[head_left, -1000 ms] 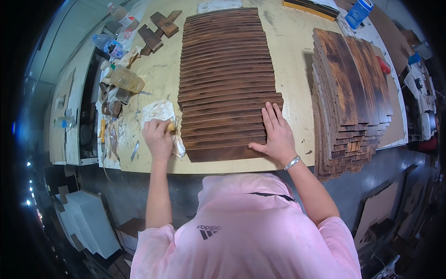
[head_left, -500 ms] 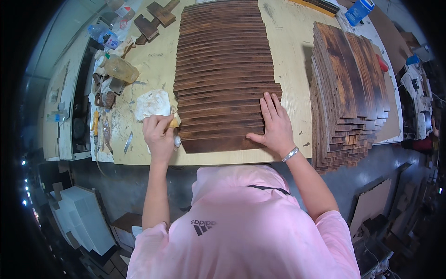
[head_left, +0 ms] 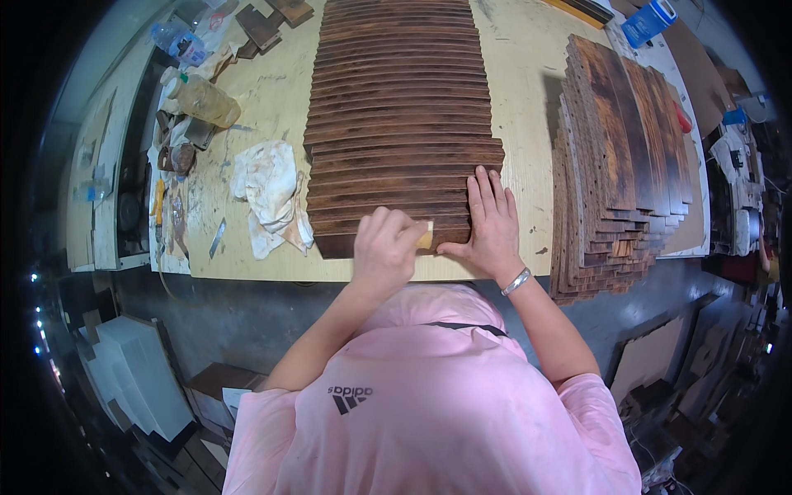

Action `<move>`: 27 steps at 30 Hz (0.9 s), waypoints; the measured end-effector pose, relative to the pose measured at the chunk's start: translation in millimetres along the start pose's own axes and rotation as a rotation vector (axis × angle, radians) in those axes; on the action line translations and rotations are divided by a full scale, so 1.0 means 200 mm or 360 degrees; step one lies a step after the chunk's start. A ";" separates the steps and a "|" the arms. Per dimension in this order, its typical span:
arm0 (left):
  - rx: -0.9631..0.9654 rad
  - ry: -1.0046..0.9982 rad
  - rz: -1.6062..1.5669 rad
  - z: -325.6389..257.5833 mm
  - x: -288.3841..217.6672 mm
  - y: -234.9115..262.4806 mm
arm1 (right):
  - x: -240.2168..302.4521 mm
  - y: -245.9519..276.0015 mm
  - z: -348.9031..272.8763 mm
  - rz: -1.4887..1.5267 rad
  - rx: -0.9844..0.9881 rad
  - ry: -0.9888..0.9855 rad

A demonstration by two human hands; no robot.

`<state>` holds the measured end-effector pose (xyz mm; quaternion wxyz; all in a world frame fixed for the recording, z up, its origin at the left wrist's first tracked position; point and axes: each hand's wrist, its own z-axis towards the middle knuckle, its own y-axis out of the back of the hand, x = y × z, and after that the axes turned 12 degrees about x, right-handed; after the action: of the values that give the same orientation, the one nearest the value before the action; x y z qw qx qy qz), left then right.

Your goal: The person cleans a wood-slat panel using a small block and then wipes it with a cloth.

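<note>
Dark-stained wooden boards (head_left: 396,107) lie side by side in a long row on the pale worktable, their ridged edges running left to right. My left hand (head_left: 384,252) is closed on a small yellow sponge (head_left: 425,235) and presses it on the nearest board, close to its right end. Part of the sponge is hidden by my fingers. Flat against the row's right edge rests my right hand (head_left: 493,219), its fingers stretched out and its thumb apart near the sponge. A crumpled, stained white rag (head_left: 268,194) lies just left of the row.
At right stands a tall stack of brown boards (head_left: 610,140). Along the left side are a jug of yellowish liquid (head_left: 206,101), a clear plastic bottle (head_left: 177,43) and a small blade (head_left: 217,238). A blue container (head_left: 649,23) stands at the far right.
My left hand has moved right with the sponge, from the row's left end to near its right end. The white rag is more fully in sight. My right hand has stayed at the right edge.
</note>
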<state>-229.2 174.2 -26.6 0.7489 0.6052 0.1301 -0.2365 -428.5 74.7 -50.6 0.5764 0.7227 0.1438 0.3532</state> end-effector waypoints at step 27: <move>-0.0194 0.0431 0.0213 -0.18 0.13 0.34 | -0.11 0.01 -0.11 0.0385 -0.0195 -0.0168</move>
<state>-168.1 215.1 9.6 0.7739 0.5922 0.2036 -0.0939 -458.4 76.8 -54.0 0.5794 0.7158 0.0033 0.3898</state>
